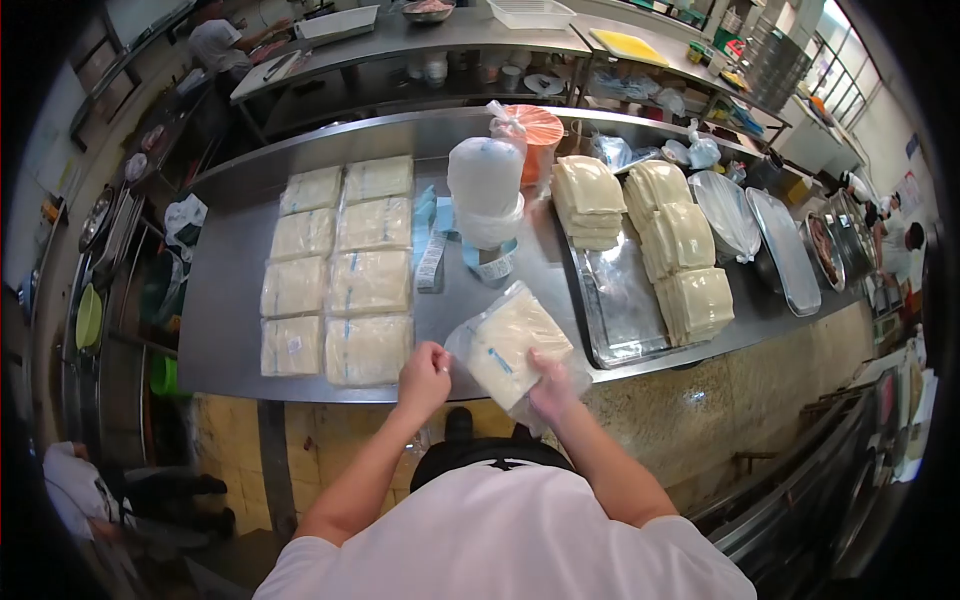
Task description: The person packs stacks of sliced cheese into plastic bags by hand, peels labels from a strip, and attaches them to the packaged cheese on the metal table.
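Note:
My right hand point(552, 388) grips the lower right side of a clear plastic bag packed with pale, flat square dough-like sheets point(520, 340), tilted at the table's front edge. Beside the bag's left edge is my left hand point(427, 378), its fingers closed; whether they pinch anything is hidden. To the left, similar bagged packets point(370, 281) lie in two columns. On the right, a metal tray point(625, 335) bears unwrapped stacks of the pale sheets point(685, 237). Blue-and-white label strips point(432, 255) lie behind my hands, near a stack of clear plastic bags point(485, 190).
An orange container point(535, 135) stands at the table's back. Past the tray are a plastic-covered tray point(728, 215) and a lidded metal pan point(783, 250). A second steel counter point(400, 45) runs behind, with a yellow board point(628, 46). Other people point(215, 42) are at the room's edges.

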`<action>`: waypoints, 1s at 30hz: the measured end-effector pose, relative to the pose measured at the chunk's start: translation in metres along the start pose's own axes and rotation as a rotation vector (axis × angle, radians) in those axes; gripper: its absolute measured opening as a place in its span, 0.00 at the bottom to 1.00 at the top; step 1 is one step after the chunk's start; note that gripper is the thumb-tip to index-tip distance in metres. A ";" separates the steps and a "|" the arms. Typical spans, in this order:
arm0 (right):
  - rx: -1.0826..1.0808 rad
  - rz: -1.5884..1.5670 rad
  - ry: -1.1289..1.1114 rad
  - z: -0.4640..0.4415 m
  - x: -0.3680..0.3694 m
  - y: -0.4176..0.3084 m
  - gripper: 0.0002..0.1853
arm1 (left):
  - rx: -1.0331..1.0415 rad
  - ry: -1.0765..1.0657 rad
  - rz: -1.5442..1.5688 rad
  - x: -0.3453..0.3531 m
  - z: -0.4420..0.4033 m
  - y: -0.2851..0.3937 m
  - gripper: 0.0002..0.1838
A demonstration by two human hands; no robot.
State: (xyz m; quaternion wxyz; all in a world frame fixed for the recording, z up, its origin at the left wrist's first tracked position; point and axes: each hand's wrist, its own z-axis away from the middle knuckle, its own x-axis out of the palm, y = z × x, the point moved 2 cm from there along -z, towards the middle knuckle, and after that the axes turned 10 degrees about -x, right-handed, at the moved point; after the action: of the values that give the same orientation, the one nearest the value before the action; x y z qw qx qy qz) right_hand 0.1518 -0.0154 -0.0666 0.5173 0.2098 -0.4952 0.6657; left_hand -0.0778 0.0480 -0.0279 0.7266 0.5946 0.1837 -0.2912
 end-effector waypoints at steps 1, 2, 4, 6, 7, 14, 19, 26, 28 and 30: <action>-0.055 0.017 -0.020 -0.020 -0.019 0.014 0.28 | 0.032 0.004 -0.055 -0.001 0.013 0.007 0.13; -0.108 0.036 -0.042 -0.032 -0.030 0.022 0.27 | 0.070 -0.129 -0.087 0.000 0.030 0.023 0.15; -0.031 0.016 -0.031 -0.041 -0.033 0.029 0.26 | 0.148 -0.300 -0.273 0.007 0.060 0.054 0.23; 0.016 0.003 -0.037 -0.045 -0.029 0.036 0.26 | 0.157 -0.348 -0.408 0.028 0.068 0.057 0.24; 0.025 0.004 -0.047 -0.045 -0.025 0.038 0.26 | 0.150 -0.333 -0.439 0.035 0.064 0.055 0.22; 0.020 0.049 0.050 -0.027 0.038 0.027 0.23 | 0.198 -0.261 -0.340 0.040 0.062 0.050 0.09; 0.036 0.081 0.127 -0.072 -0.021 0.055 0.16 | 0.209 -0.257 -0.212 0.055 0.071 0.037 0.09; 0.133 0.364 0.124 -0.067 -0.042 0.067 0.19 | 0.278 -0.264 -0.190 0.043 0.075 0.056 0.10; 0.100 0.277 0.112 -0.036 0.013 0.050 0.20 | 0.279 -0.231 -0.165 0.036 0.073 0.055 0.09; 0.119 0.169 0.107 -0.017 0.041 0.046 0.20 | 0.341 -0.245 -0.185 0.039 0.079 0.052 0.08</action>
State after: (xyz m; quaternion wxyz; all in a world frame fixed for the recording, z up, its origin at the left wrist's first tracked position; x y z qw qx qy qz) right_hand 0.0993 0.0206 -0.0622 0.4714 0.1618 -0.4425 0.7455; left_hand -0.0208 -0.0305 0.0056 0.6026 0.6496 0.0958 -0.4535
